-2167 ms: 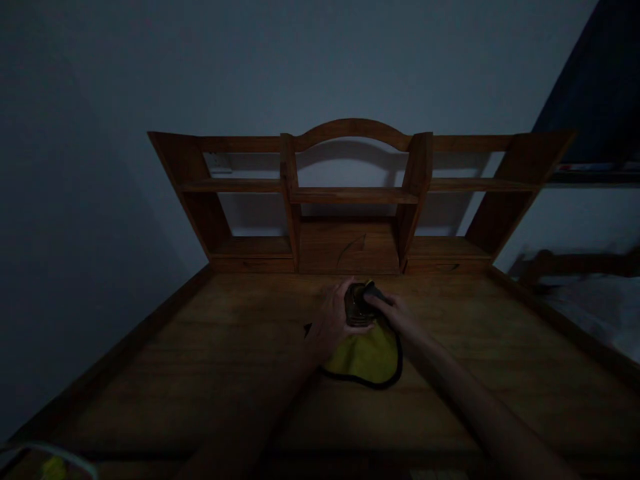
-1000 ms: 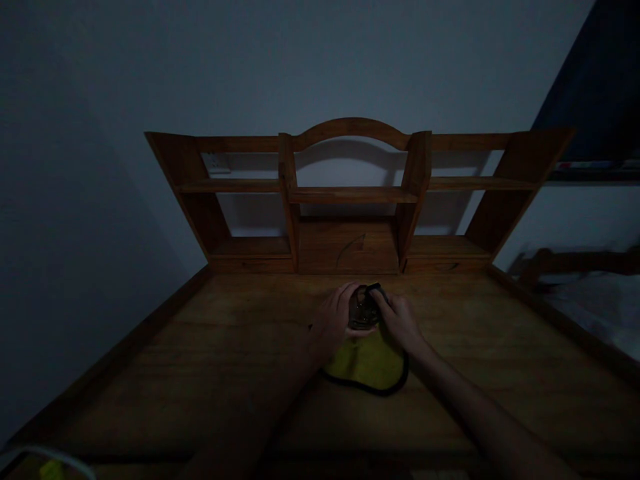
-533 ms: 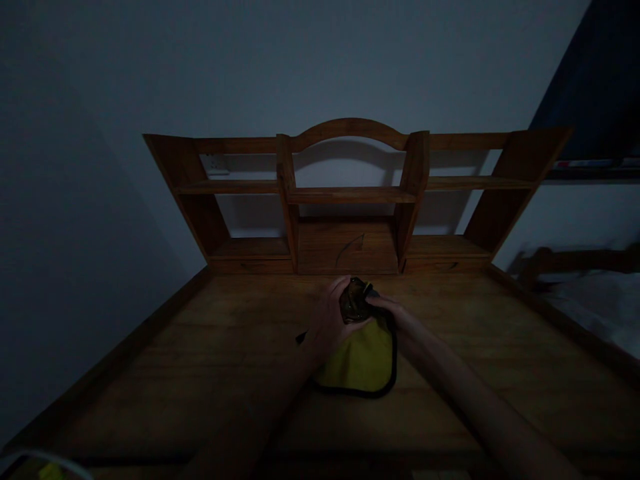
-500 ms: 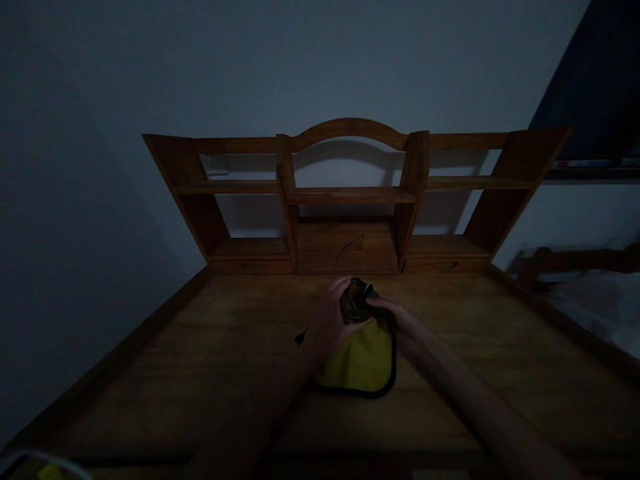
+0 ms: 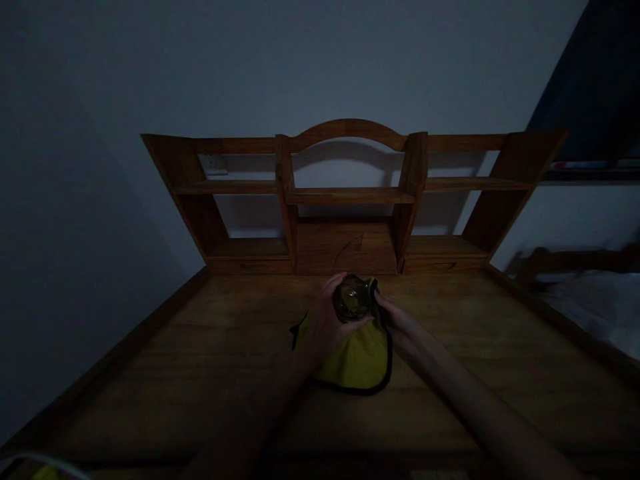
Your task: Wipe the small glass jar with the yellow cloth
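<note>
My left hand (image 5: 327,320) is closed round the side of a dark, see-through glass (image 5: 352,298), its mouth facing up toward me. Between the fingers of my right hand (image 5: 397,320) is the edge of a yellow cloth with black trim (image 5: 361,363), pressed near the right side of the glass. The rest of the cloth hangs below the glass, spread over the desk, with one dark corner poking out left of my left hand. Dim light hides the finer details of my fingers.
A wooden desk (image 5: 200,360) spreads under my arms. Behind it stands a wooden shelf unit (image 5: 350,195) with small drawers, against a pale wall. A thin dark cord (image 5: 347,247) lies in the middle bay. A pale curved object (image 5: 50,459) shows at the lower left.
The glass has turned so that its opening now shows more toward me. My right hand has drawn slightly back from the glass's mouth, with cloth now at its right side.
</note>
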Demonstrator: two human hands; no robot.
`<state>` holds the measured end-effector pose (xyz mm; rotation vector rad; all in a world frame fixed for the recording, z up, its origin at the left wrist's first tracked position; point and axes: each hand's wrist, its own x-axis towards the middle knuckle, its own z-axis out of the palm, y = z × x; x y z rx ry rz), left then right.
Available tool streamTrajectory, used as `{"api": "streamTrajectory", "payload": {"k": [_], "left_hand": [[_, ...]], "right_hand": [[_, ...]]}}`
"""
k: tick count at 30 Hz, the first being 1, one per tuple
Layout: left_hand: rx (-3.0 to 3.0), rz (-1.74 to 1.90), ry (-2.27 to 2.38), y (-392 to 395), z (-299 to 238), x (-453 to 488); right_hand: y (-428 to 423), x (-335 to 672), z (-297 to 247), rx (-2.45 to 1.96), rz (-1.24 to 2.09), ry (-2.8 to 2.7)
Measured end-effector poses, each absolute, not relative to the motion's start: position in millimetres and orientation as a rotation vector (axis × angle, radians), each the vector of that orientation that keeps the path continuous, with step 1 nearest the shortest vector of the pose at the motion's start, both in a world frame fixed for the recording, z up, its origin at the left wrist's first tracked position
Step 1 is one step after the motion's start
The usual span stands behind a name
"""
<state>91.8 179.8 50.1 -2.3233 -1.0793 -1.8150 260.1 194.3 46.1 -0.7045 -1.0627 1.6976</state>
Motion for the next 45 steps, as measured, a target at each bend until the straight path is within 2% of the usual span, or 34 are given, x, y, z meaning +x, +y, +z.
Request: {"api": "streamTrajectory", "payload": {"k": [11, 32, 45], "left_hand": [[-2.52, -1.785, -1.138, 177.9, 49.8, 95.1], [-2.509, -1.766, -1.315, 180.7, 44.2, 89.9], [-2.616, -1.438, -1.158, 187.6, 37.1, 85.0]], "right_hand": [[194.4, 258.0, 47.5, -0.788, 1.684, -1.013], [187.6, 264.8, 59.5, -0.724, 1.67, -1.053], [187.5, 263.2, 66.5, -0.749, 1.573, -1.134]]}}
